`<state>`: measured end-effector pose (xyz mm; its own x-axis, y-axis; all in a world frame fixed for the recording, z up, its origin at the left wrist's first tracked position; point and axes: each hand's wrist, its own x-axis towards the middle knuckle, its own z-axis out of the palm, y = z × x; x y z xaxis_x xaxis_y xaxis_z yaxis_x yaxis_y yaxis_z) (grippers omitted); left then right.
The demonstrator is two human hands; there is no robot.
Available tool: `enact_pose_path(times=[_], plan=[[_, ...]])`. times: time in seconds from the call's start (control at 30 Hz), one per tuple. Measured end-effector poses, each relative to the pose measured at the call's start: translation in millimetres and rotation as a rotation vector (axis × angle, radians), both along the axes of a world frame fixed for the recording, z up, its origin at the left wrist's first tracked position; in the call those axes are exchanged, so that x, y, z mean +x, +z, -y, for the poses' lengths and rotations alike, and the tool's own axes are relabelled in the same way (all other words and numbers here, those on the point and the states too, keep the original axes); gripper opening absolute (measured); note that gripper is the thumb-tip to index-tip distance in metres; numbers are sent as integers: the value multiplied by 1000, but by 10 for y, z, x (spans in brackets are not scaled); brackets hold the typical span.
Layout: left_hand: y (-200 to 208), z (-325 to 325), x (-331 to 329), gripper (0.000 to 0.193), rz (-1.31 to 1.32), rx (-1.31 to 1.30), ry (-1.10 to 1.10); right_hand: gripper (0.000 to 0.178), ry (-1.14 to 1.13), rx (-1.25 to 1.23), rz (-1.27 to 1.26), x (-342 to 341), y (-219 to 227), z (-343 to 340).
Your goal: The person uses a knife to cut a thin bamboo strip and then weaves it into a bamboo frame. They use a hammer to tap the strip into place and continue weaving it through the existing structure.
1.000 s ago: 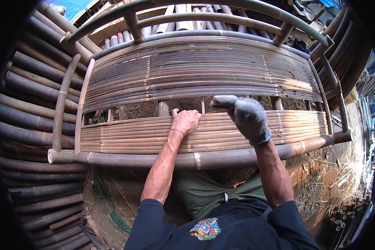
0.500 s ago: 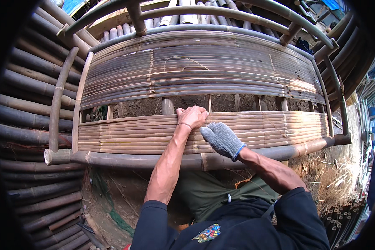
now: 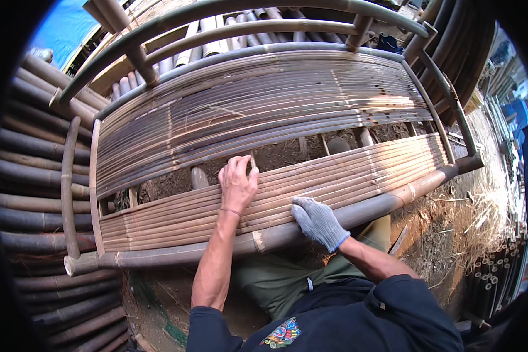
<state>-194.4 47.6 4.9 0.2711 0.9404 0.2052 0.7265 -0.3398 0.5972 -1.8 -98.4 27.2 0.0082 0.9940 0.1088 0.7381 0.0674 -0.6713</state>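
Observation:
My bare left hand (image 3: pixel 238 183) lies on the front bank of bamboo slats (image 3: pixel 176 219), its fingers bent over the inner edge and its thumb a little apart. My right hand (image 3: pixel 319 223), in a grey knitted glove with a blue cuff, is above the near edge of these slats and the thick front pole (image 3: pixel 358 212). Its gloved fingers are pressed together, and their tips hide whatever they may hold. Thin strands show on the slats between the hands. The slats belong to a bamboo bench frame, with a darker rear bank of slats (image 3: pixel 264 97) beyond an open gap.
Short crosspieces (image 3: pixel 199 178) and bare soil show in the gap. Curved bamboo rails (image 3: pixel 258 26) rise at the back. Stacked bamboo poles (image 3: pixel 44 220) fill the left side. Straw (image 3: pixel 487 226) and cut bamboo ends (image 3: pixel 491 276) lie at the right.
My view has turned, so the bench now slants up to the right. The right hand has drawn away from the left, toward the front pole. The left hand's thumb and fingers are further apart.

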Motion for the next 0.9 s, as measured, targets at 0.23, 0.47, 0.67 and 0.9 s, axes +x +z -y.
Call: enact_pose_path(times=[0.23, 0.47, 0.67, 0.9], plan=[[66, 366, 1318, 58, -210, 128, -331, 18, -394, -207, 2, 1491, 325, 1815], [16, 1474, 1710, 80, -339, -1, -373, 70, -796, -174, 491, 2827, 371, 2343], [-15, 2109, 1758, 85, -509, 139, -302, 76, -339, 228, 397, 2880, 91, 500], [-34, 2145, 2045, 84, -526, 142, -291, 67, 46, 213, 462, 3343, -81, -360]])
